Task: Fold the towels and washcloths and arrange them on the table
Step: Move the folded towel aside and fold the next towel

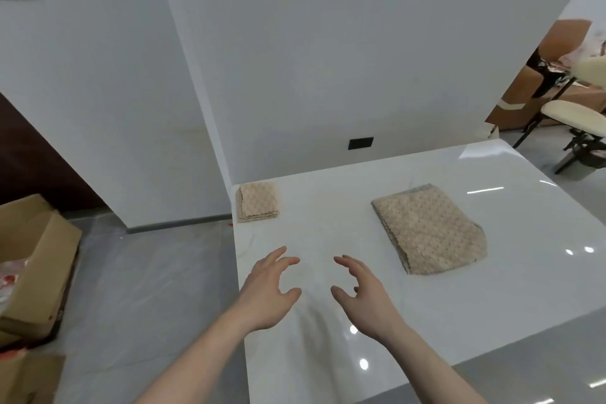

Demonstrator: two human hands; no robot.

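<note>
A folded beige towel [429, 229] lies flat on the right half of the glossy white table [328, 213]. A smaller folded beige washcloth stack [259, 201] sits at the table's far left corner by the wall. My left hand [269, 289] and my right hand [362, 292] hover side by side over the bare middle of the table, fingers spread and relaxed, palms facing each other. Neither hand holds or touches any cloth.
Open cardboard boxes [32, 259] stand on the grey floor at the left. A white wall with a black socket [360, 143] backs the table. Cream stools [577, 118] and brown boxes stand at the far right.
</note>
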